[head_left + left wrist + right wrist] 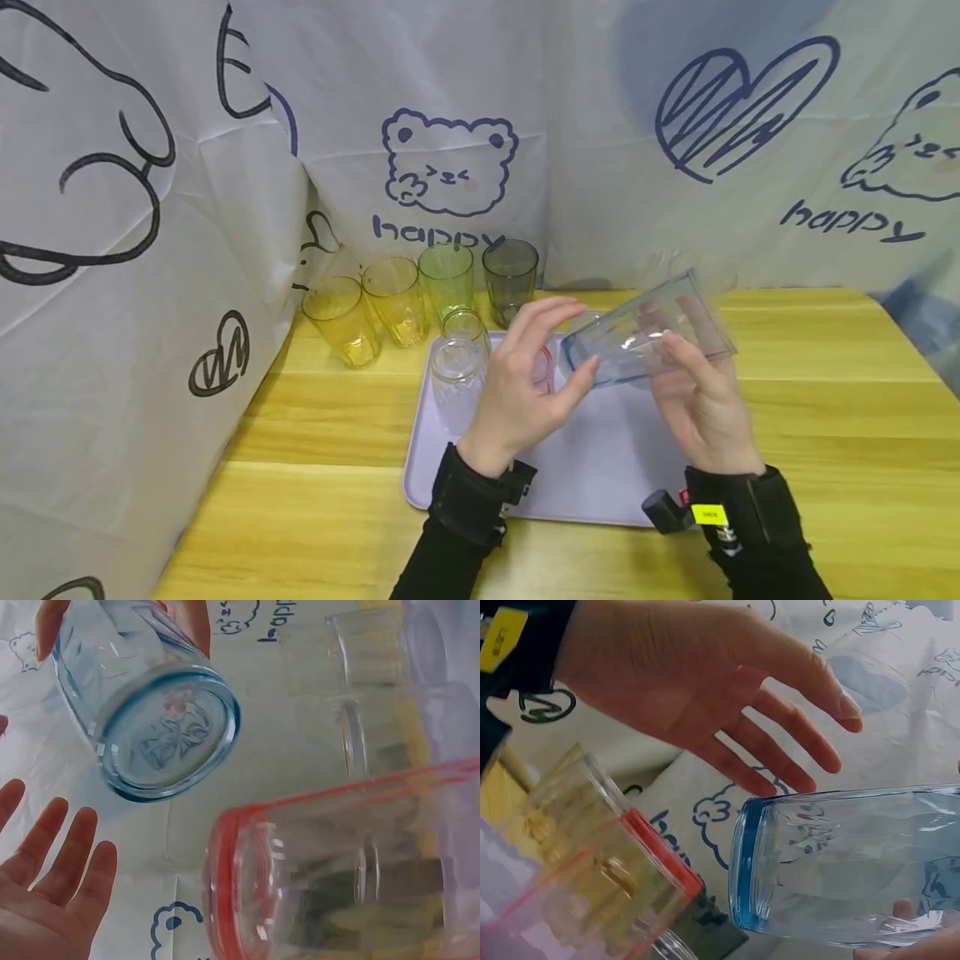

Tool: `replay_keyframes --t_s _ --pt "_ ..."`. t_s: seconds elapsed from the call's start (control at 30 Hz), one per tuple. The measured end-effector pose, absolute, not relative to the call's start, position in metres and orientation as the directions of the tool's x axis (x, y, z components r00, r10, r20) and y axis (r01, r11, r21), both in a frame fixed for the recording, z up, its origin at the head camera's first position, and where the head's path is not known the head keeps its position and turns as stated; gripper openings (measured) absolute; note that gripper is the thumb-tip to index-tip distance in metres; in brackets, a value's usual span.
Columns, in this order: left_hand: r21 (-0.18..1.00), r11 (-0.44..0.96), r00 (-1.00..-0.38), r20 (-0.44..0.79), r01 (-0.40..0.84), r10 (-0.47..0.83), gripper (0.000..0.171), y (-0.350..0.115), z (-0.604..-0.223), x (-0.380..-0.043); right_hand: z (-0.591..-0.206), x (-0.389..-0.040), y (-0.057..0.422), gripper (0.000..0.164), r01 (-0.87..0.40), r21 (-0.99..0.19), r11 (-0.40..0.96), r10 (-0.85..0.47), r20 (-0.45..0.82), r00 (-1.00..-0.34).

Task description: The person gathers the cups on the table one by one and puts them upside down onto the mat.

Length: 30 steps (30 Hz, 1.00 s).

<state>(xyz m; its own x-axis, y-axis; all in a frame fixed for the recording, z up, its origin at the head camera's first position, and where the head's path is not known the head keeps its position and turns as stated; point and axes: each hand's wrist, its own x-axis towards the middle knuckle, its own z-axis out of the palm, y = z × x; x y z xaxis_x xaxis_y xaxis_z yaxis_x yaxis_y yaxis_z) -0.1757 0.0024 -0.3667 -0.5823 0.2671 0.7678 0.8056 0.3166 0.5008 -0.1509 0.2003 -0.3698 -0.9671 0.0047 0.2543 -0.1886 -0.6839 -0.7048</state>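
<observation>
My right hand [701, 400] grips a light-blue drinking glass [637, 333], tilted on its side above the tray, thumb on its wall. The glass's thick blue base, with a moulded pattern underneath, faces left. My left hand [525, 379] hangs beside that base, fingers spread; the right wrist view shows a gap between its fingers and the glass. Behind my left hand, a red-rimmed glass [232, 885] is mostly hidden in the head view. Clear glasses [456, 383] stand upside down on the lilac tray [600, 467], left of it.
Two yellow glasses [341, 321], a green glass [447, 279] and a dark grey glass [512, 275] stand in a row behind the tray on the wooden table [315, 500]. A printed cloth [585, 167] hangs along the back and left.
</observation>
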Motion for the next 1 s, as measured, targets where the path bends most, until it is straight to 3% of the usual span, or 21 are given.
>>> replay_keyframes --t_s 0.17,0.43,0.57,0.8,1.0 --pt "0.509 0.332 -0.6 0.744 0.794 0.294 0.058 0.0 -0.368 -0.177 -0.373 -0.152 0.196 0.056 -0.093 -0.653 -0.752 -0.032 0.177 -0.984" --pt "0.516 0.35 -0.621 0.7 0.782 0.354 0.068 0.003 -0.371 -0.178 -0.376 -0.152 0.191 0.074 0.005 -0.615 -0.789 -0.079 0.093 -0.993" --pt "0.5 0.328 -0.597 0.707 0.801 0.38 0.067 0.008 -0.375 -0.179 -0.378 -0.152 0.191 0.072 0.03 -0.557 -0.83 -0.089 0.078 -0.993" --pt "0.465 0.29 -0.546 0.75 0.837 0.374 0.066 0.017 -0.382 -0.181 -0.382 -0.154 0.195 0.048 0.115 -0.483 -0.868 -0.177 0.085 -0.981" --pt "0.438 0.274 -0.513 0.781 0.856 0.356 0.065 0.019 -0.382 -0.179 -0.382 -0.155 0.197 0.055 0.17 -0.437 -0.883 -0.229 0.085 -0.97"
